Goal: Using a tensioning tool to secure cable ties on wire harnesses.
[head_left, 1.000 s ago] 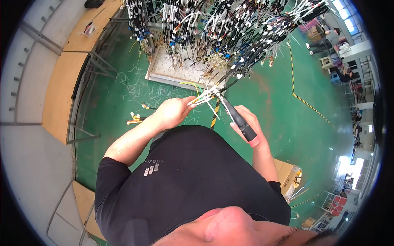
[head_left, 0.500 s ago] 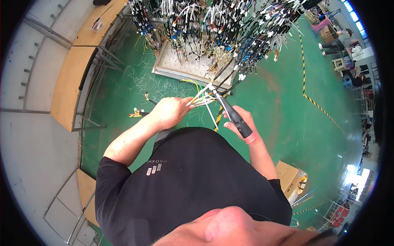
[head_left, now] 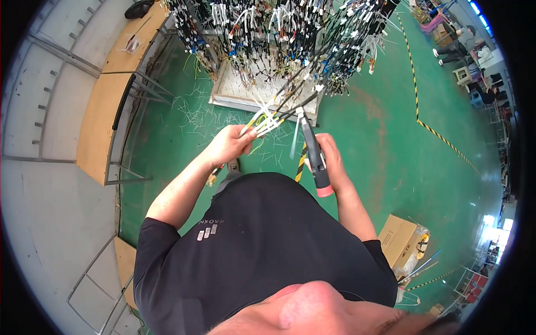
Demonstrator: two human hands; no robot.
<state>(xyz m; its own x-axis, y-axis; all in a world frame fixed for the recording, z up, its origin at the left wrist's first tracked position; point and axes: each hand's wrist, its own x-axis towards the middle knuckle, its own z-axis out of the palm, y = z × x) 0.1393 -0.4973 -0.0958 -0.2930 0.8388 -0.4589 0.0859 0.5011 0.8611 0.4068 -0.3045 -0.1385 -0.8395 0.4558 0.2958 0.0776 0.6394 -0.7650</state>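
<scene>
My left hand (head_left: 230, 145) is closed around a bundle of wires (head_left: 263, 123), with white, yellow and green ends spreading out of my fingers. Black cables (head_left: 290, 105) run from this bundle up towards the hanging harnesses. In my right hand (head_left: 331, 161) is a black cable tie gun (head_left: 314, 149) with a red end cap. Its nose points away from me and lies at the right of the bundle, close to the black cables. A pale, blurred strip (head_left: 295, 139), like a cable tie tail, hangs beside the nose; whether they touch I cannot tell.
Ahead, a rack of hanging wire harnesses (head_left: 268, 33) stands over a white tray (head_left: 240, 92). White offcuts (head_left: 195, 111) litter the green floor. Wooden tables (head_left: 103, 120) line the left wall. A cardboard box (head_left: 397, 237) lies at my right; people (head_left: 455, 49) are far right.
The tie gun has swung more upright, its nose shifting right and slightly away from the bundle. The white strip has moved with the nose. My left hand has turned slightly, still gripping the wires.
</scene>
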